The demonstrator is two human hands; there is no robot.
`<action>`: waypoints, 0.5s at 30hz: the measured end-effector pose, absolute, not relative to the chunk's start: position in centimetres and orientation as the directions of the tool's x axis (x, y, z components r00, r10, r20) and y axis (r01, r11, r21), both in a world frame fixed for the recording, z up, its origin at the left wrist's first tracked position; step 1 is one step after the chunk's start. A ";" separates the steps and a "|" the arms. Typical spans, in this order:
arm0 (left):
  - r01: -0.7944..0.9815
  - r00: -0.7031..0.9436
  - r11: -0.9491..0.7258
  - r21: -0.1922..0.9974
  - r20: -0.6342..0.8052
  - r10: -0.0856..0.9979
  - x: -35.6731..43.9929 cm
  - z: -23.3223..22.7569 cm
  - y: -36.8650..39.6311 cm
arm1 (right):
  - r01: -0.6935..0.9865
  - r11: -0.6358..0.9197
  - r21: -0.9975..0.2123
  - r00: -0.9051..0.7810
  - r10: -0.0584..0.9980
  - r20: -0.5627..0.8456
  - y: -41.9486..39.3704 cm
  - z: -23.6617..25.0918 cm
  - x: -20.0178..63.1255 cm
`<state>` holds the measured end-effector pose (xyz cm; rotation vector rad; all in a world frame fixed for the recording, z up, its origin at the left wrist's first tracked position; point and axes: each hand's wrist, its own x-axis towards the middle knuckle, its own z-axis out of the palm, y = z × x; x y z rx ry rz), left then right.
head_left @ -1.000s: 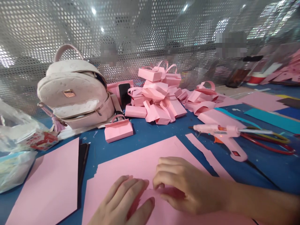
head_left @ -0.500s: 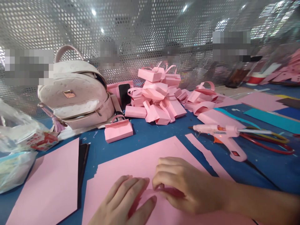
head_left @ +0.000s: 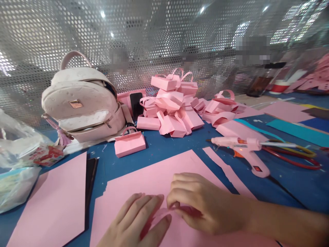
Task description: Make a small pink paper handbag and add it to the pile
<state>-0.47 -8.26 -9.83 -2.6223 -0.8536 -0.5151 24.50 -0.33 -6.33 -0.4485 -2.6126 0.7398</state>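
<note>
Pink sheets [head_left: 144, 180] laid on a blue desk [head_left: 110, 168], left of the glue gun [head_left: 246, 147]

The pink sheets are stacked unevenly on the near left side of the glue gun, and both hands are held over them. The left hand [head_left: 138, 219] is placed farther from the glue gun; its grip is loosely spread, with the thumb kept apart from the bent fingers. The right hand [head_left: 203, 202] is placed nearer to the glue gun, its fingers curled and its thumb brought close to the forefinger. A paper edge [head_left: 161, 212] is seen between the two hands; whether it is pinched in the right grip cannot be told.

On the near side of the glue gun, a ragged pink strip [head_left: 226, 168] is laid beside the sheets. At the right end of the glue gun, red and yellow handles [head_left: 309, 168] are seen, and behind these is laid a bright blue strip [head_left: 298, 132].

Behind the glue gun and to its left, pink paper bags are piled in a heap [head_left: 172, 103]. Farther left of the glue gun, one small bag [head_left: 130, 145] is stood apart from the heap, with a pale backpack [head_left: 82, 99] and a phone [head_left: 136, 103] set behind it. At the glue gun's far left, more pink paper [head_left: 59, 202] is laid over a dark flat object [head_left: 91, 171].
</note>
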 end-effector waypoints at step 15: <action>0.622 0.748 -0.750 -0.223 0.453 0.486 -0.5 -10.2 -8.3 | 0.195 0.810 -0.553 -0.866 0.407 0.292 -0.4 -6.4 24.5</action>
